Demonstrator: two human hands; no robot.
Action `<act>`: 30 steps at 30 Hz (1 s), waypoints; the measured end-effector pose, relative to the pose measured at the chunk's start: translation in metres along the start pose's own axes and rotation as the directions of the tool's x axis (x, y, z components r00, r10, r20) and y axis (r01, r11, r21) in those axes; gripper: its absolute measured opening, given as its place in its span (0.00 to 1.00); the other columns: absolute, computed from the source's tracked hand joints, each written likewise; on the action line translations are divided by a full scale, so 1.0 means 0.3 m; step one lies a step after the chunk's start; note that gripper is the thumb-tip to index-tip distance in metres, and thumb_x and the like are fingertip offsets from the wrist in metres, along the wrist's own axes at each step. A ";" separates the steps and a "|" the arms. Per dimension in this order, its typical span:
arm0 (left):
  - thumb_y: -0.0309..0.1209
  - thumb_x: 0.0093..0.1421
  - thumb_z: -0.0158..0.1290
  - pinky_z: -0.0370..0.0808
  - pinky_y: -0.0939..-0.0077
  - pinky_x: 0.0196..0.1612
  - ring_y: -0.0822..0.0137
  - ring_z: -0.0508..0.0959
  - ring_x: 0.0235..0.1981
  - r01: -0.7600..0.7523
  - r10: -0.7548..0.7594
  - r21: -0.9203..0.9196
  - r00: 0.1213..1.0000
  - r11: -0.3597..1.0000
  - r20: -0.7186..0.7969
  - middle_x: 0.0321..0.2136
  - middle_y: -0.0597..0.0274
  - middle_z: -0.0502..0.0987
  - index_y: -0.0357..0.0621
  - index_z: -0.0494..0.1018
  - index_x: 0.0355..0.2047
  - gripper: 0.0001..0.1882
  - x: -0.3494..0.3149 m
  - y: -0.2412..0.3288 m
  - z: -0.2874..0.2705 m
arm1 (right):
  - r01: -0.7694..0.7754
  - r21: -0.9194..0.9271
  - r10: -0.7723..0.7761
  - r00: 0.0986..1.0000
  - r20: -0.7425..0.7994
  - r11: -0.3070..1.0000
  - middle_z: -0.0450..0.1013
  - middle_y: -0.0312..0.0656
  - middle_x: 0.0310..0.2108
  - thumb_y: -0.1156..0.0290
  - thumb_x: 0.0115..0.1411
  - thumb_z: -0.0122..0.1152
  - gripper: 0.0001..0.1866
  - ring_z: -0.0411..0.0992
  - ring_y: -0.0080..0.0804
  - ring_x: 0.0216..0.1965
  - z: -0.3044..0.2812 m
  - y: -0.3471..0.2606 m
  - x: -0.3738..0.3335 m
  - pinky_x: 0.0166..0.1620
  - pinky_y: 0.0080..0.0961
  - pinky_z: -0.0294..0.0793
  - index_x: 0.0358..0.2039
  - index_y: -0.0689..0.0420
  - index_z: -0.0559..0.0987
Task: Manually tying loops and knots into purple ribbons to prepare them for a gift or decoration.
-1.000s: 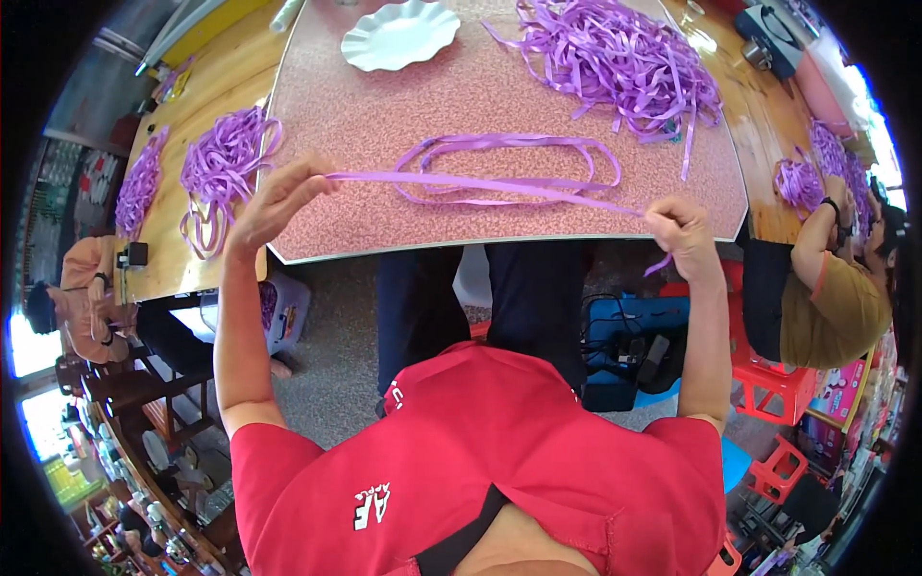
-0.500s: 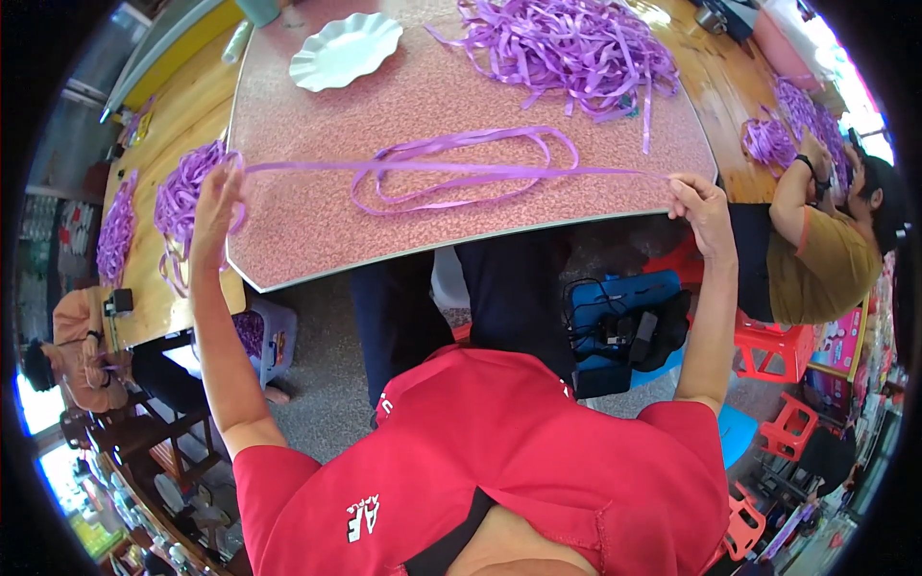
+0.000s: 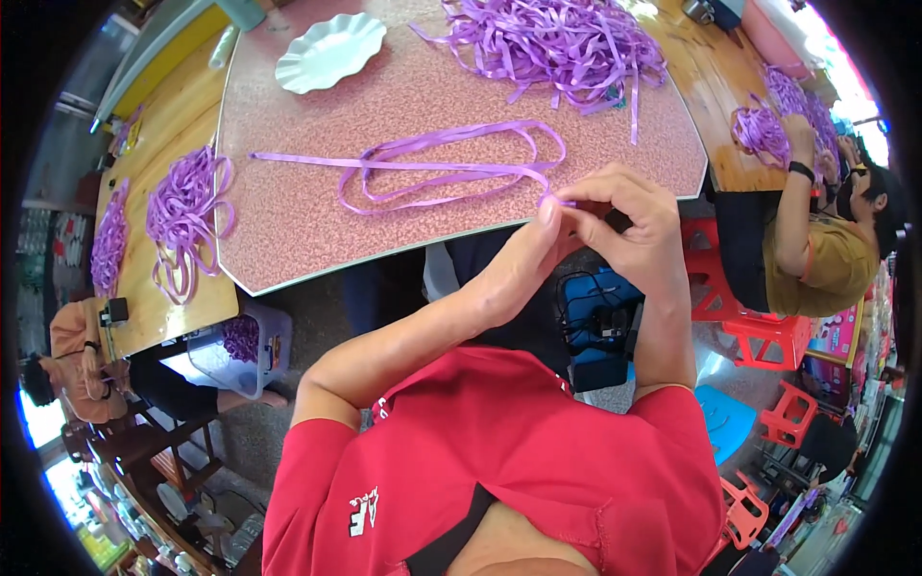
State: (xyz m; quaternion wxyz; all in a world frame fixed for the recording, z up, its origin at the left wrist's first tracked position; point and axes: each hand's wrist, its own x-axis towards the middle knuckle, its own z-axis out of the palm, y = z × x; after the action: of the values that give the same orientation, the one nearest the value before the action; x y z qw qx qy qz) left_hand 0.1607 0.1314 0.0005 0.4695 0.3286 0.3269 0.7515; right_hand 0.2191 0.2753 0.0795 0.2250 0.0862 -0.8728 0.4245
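Person's got left hand (image 3: 528, 254) and right hand (image 3: 642, 230) both pinching one end of a long, flat purple ribbon (image 3: 432, 166), rest looped on the pink speckled tabletop (image 3: 288, 230). Yanking it could probably tangle those slack loops.

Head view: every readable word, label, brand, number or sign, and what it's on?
Red short-sleeved cloth shirt: white lettering on the left chest; not transcribed here.
Same shirt, toward the waist: white fragments, too partial to read.
Pink printed box, far right: too small to read.
Flat purple ribbon pinched by left hand and right hand: no text visible.
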 end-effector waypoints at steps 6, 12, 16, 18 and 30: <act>0.49 0.72 0.33 0.56 0.68 0.66 0.66 0.61 0.62 -0.142 0.062 -0.398 0.976 0.907 -0.207 0.63 0.58 0.58 0.41 0.48 0.69 0.33 0.019 0.094 0.067 | -0.076 0.080 0.082 0.994 -0.071 0.994 0.76 0.38 0.33 0.83 0.51 0.67 0.12 0.74 0.23 0.33 0.073 -0.009 -0.016 0.34 0.17 0.71 0.38 0.62 0.81; 0.48 0.72 0.34 0.57 0.67 0.66 0.65 0.61 0.63 -0.212 0.084 -0.410 0.948 0.887 -0.307 0.65 0.59 0.59 0.44 0.52 0.68 0.30 -0.003 0.140 0.075 | -0.001 0.244 0.038 0.988 -0.149 0.970 0.75 0.41 0.38 0.86 0.53 0.64 0.13 0.73 0.22 0.33 0.151 0.017 -0.022 0.34 0.15 0.71 0.40 0.65 0.79; 0.47 0.72 0.35 0.58 0.64 0.65 0.61 0.63 0.63 -0.262 0.123 -0.363 0.923 0.894 -0.364 0.62 0.56 0.63 0.42 0.55 0.66 0.29 -0.009 0.172 0.012 | 0.070 0.504 0.076 0.962 -0.263 0.861 0.74 0.43 0.43 0.79 0.62 0.58 0.10 0.72 0.23 0.34 0.159 0.042 -0.033 0.35 0.18 0.72 0.45 0.63 0.78; 0.45 0.72 0.34 0.60 0.58 0.66 0.54 0.65 0.63 -0.333 0.194 -0.287 0.887 0.898 -0.420 0.63 0.51 0.63 0.42 0.57 0.65 0.27 -0.018 0.213 -0.067 | 0.126 0.663 0.168 0.917 -0.361 0.738 0.72 0.46 0.47 0.74 0.66 0.54 0.11 0.72 0.27 0.38 0.103 0.085 -0.057 0.40 0.25 0.73 0.47 0.62 0.76; 0.41 0.72 0.33 0.67 0.58 0.60 0.51 0.73 0.56 -0.346 0.406 0.263 0.456 0.901 -0.792 0.54 0.45 0.72 0.31 0.65 0.56 0.25 -0.263 0.463 -0.664 | 0.278 0.932 0.682 0.637 -0.359 0.231 0.75 0.50 0.46 0.73 0.64 0.56 0.10 0.71 0.41 0.53 -0.384 0.633 -0.405 0.63 0.44 0.65 0.41 0.67 0.76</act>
State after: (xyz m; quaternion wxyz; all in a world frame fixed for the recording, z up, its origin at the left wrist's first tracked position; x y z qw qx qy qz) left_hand -0.0399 -0.0256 -0.0168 0.0696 0.0119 0.4522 0.8891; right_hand 0.2985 0.4790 -0.0486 0.3849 -0.1063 -0.2573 0.8799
